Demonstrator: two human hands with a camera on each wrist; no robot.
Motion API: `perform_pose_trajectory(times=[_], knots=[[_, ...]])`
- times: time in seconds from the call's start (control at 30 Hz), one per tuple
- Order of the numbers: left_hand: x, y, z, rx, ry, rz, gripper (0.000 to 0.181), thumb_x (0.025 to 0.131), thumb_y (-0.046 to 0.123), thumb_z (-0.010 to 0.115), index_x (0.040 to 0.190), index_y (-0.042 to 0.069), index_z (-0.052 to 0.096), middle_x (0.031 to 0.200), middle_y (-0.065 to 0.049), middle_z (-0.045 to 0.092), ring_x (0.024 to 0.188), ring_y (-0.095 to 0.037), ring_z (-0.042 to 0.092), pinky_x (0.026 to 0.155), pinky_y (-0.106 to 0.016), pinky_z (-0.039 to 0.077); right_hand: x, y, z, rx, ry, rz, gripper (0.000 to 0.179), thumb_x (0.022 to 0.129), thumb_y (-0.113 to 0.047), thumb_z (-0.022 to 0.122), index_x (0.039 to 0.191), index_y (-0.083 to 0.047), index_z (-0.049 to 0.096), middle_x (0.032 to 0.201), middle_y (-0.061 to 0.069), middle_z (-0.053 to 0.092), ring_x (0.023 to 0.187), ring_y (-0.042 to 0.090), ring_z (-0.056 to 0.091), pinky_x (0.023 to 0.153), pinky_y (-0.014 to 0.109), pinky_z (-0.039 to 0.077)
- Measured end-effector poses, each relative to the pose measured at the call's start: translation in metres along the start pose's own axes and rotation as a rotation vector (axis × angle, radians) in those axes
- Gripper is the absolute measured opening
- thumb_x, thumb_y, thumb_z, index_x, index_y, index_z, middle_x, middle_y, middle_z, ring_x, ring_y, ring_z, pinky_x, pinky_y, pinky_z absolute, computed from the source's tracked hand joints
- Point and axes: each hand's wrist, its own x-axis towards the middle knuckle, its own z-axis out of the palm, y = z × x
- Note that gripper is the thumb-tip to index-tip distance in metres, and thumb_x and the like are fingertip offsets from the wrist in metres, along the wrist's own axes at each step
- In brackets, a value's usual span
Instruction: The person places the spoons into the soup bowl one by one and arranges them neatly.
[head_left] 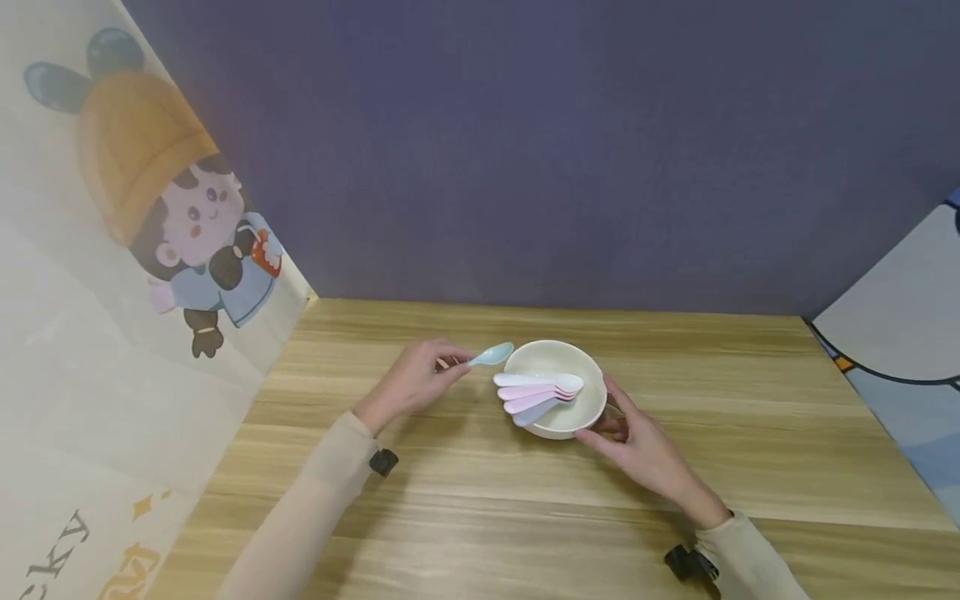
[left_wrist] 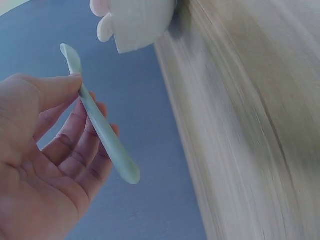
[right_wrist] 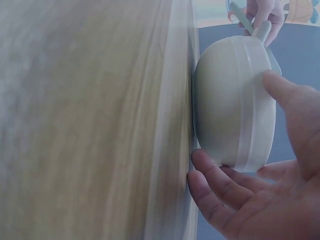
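My left hand pinches a pale blue-green spoon by its handle, thumb against fingers. The spoon's bowl end points at the left rim of a white bowl, just above the table. In the left wrist view the spoon's handle runs across the fingers. Several plastic spoons, white, pink and lavender, lie stacked in the bowl with handles over its left rim. My right hand holds the bowl from the right, thumb at the near rim and fingers around the side; the right wrist view shows this grip on the bowl.
The bowl stands on a wood-grain table. A dark blue-grey panel rises at the table's back edge. Printed cartoon panels stand at the left and right. Black bands circle both sleeves near the wrists.
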Motion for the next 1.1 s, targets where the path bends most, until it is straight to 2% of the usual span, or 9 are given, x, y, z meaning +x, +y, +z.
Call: perform_pose_trajectory(times=[0.2, 0.57, 0.7, 0.83, 1.1], knots=[[0.008, 0.003, 0.003, 0.013, -0.016, 0.01, 0.024, 0.102, 0.02, 0.073, 0.123, 0.012, 0.08, 0.104, -0.002, 0.078, 0.093, -0.015, 0.072, 0.084, -0.029, 0.062, 0.0, -0.001, 0.0, 0.015, -0.003, 0.006, 0.106, 0.094, -0.042, 0.082, 0.17, -0.005, 0.018, 0.15, 0.029, 0.058, 0.112, 0.03, 0.077, 0.091, 0.039, 0.064], [0.021, 0.009, 0.009, 0.04, -0.036, 0.028, 0.023, 0.102, 0.02, 0.073, 0.122, 0.013, 0.081, 0.104, -0.002, 0.078, 0.092, -0.014, 0.072, 0.083, -0.027, 0.062, 0.0, 0.0, 0.001, -0.004, 0.005, 0.002, 0.105, 0.094, -0.04, 0.083, 0.169, -0.003, 0.02, 0.138, 0.028, 0.067, 0.109, 0.03, 0.078, 0.09, 0.039, 0.064], [0.024, 0.012, 0.011, 0.018, -0.05, 0.014, 0.024, 0.101, 0.021, 0.073, 0.123, 0.014, 0.08, 0.105, -0.002, 0.079, 0.092, -0.014, 0.072, 0.082, -0.027, 0.061, 0.0, -0.001, 0.001, -0.016, 0.006, 0.005, 0.105, 0.094, -0.04, 0.083, 0.169, -0.002, 0.02, 0.137, 0.027, 0.068, 0.109, 0.031, 0.078, 0.09, 0.04, 0.064], [0.027, 0.016, 0.013, -0.001, -0.064, 0.011, 0.024, 0.101, 0.022, 0.073, 0.123, 0.014, 0.08, 0.105, -0.001, 0.08, 0.093, -0.014, 0.072, 0.083, -0.027, 0.061, 0.0, -0.002, 0.001, -0.022, 0.003, 0.016, 0.106, 0.094, -0.041, 0.083, 0.169, -0.002, 0.02, 0.127, 0.022, 0.075, 0.109, 0.03, 0.078, 0.09, 0.041, 0.064], [0.036, 0.019, 0.017, -0.025, -0.091, 0.018, 0.02, 0.1, 0.022, 0.076, 0.117, 0.015, 0.082, 0.106, 0.0, 0.081, 0.095, -0.012, 0.072, 0.086, -0.029, 0.061, -0.001, -0.001, 0.001, -0.011, -0.001, 0.015, 0.105, 0.094, -0.041, 0.082, 0.17, -0.004, 0.019, 0.123, 0.018, 0.077, 0.105, 0.025, 0.078, 0.087, 0.031, 0.062]])
